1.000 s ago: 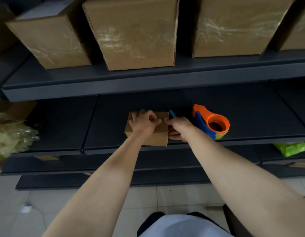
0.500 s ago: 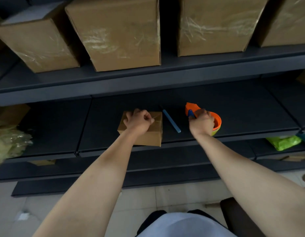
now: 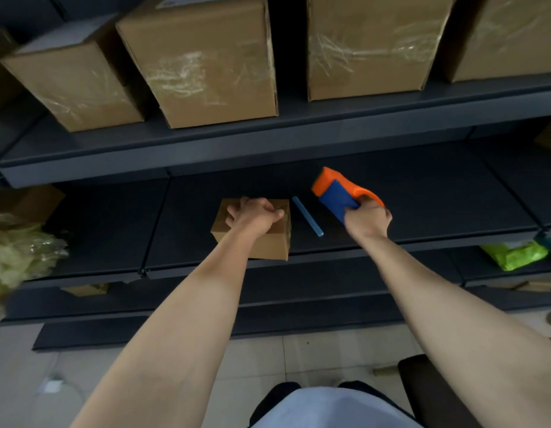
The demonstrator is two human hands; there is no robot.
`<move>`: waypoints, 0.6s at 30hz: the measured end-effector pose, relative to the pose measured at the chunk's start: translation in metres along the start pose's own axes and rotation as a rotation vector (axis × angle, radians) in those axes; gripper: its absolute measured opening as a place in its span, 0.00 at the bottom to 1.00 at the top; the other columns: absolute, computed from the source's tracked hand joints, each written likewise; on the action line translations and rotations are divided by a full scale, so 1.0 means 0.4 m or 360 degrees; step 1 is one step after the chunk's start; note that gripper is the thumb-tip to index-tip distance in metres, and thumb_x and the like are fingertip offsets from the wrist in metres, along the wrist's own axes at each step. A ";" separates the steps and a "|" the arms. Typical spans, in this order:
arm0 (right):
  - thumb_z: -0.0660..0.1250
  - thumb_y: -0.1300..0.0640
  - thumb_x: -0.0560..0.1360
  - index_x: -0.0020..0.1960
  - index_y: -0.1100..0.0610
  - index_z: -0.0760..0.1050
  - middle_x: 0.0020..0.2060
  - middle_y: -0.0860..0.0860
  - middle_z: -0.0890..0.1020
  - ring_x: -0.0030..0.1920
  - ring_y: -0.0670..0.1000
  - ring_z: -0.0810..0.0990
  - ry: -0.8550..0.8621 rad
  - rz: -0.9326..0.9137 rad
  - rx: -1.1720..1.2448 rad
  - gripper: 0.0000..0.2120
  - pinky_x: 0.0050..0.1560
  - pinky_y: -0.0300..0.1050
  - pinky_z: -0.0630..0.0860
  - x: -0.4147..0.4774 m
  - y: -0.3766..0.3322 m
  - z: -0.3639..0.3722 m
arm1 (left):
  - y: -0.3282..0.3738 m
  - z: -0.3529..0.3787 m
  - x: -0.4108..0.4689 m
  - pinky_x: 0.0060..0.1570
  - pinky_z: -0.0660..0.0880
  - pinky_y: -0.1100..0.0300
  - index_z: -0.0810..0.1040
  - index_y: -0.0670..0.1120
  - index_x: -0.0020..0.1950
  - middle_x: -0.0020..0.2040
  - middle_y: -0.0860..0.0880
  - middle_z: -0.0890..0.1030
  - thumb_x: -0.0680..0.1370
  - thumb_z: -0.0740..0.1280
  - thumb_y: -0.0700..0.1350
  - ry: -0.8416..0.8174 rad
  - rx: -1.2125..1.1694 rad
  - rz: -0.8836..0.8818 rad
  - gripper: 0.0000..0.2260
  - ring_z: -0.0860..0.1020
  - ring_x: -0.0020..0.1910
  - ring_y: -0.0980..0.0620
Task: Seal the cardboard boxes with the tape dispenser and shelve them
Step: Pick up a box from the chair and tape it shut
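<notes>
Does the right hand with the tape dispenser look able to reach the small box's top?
Probably yes. The right hand holds the tape dispenser beside the small box; only a low blue stick lies between. The left hand covers part of the top.

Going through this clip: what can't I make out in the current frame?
Head view only:
Small cardboard box top seam: covered by the left hand, so tape unknown.
Tape dispenser roll: hidden behind the right hand.
Pale bundle, left edge: blurred and cut off.
Green packet: partly hidden by the shelf above it.
</notes>
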State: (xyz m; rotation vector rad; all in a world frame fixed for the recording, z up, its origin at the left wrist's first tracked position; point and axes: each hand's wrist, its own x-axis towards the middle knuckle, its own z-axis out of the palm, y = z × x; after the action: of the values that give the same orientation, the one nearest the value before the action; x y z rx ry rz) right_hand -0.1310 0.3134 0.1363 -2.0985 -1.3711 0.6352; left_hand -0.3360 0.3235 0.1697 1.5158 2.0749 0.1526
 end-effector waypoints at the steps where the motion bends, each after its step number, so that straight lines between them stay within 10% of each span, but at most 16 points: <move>1: 0.61 0.58 0.75 0.51 0.58 0.76 0.44 0.57 0.80 0.53 0.61 0.77 -0.0063 -0.0005 0.0112 0.08 0.66 0.51 0.65 -0.003 -0.009 -0.007 | -0.002 0.002 0.001 0.63 0.58 0.46 0.75 0.57 0.55 0.66 0.47 0.66 0.76 0.62 0.61 0.0007 -0.0001 -0.0005 0.13 0.60 0.66 0.39; 7: 0.65 0.53 0.71 0.33 0.56 0.69 0.30 0.50 0.72 0.32 0.50 0.72 -0.0200 0.0034 0.0578 0.11 0.29 0.41 0.66 -0.024 -0.022 -0.038 | 0.010 0.023 -0.006 0.61 0.60 0.47 0.73 0.55 0.46 0.62 0.47 0.68 0.74 0.66 0.60 0.0143 0.0028 -0.0057 0.10 0.63 0.62 0.40; 18: 0.63 0.34 0.71 0.27 0.54 0.67 0.24 0.48 0.72 0.28 0.48 0.73 -0.0291 0.0035 0.0699 0.27 0.32 0.42 0.66 -0.012 -0.007 -0.072 | -0.008 0.021 -0.048 0.61 0.69 0.49 0.76 0.50 0.53 0.58 0.47 0.70 0.80 0.61 0.51 0.0571 -0.0764 0.0182 0.07 0.67 0.62 0.44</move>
State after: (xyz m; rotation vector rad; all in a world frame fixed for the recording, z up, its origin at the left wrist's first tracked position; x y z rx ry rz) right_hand -0.1160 0.3045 0.1601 -1.7378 -1.1717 1.0534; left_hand -0.3304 0.3031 0.1686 1.3719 2.0096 0.9549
